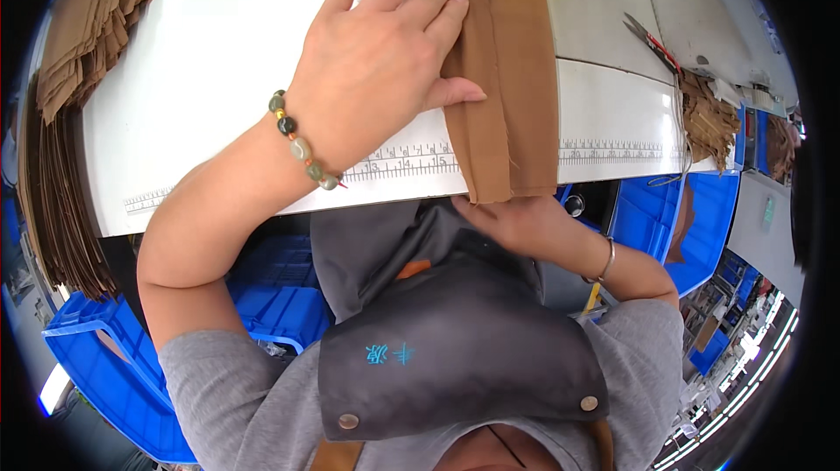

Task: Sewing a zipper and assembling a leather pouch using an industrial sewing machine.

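A white bench [219,59] fills the upper view, with a printed ruler strip along its near edge. Blue bins [105,357] sit below it, and stacked brown fabric pieces [83,24] lie at its left end. A folded brown fabric strip [512,77] lies on the bench, overhanging the near edge. The left hand [381,68] presses flat on its left side, fingers spread. The right hand [516,221] pinches its lower end from below. Scissors [652,40] rest well to the right.

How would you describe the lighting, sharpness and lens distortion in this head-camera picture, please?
Head view: bright, even light, with the white table near glare; the left hand and brown fabric strip are sharp; fisheye bends the table edge and its printed ruler; the corners are black, and the far right looks small and smeared.
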`<action>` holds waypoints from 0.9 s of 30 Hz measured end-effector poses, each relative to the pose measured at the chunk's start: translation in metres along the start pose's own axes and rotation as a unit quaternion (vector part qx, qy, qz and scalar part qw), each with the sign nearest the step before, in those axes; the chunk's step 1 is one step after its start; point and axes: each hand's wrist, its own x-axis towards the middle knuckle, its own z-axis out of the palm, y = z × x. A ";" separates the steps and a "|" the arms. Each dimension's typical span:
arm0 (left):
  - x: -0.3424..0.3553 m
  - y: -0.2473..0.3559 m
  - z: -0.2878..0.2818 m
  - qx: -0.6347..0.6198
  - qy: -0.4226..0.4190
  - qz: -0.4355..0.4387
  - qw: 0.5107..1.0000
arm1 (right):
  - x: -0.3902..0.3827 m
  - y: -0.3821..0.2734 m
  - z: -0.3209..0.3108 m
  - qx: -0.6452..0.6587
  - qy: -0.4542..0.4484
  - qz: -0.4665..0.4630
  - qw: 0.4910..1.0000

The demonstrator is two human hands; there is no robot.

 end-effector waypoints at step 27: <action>0.003 0.001 -0.008 -0.009 -0.016 0.009 1.000 | 0.013 0.050 -0.154 0.524 0.181 0.369 0.746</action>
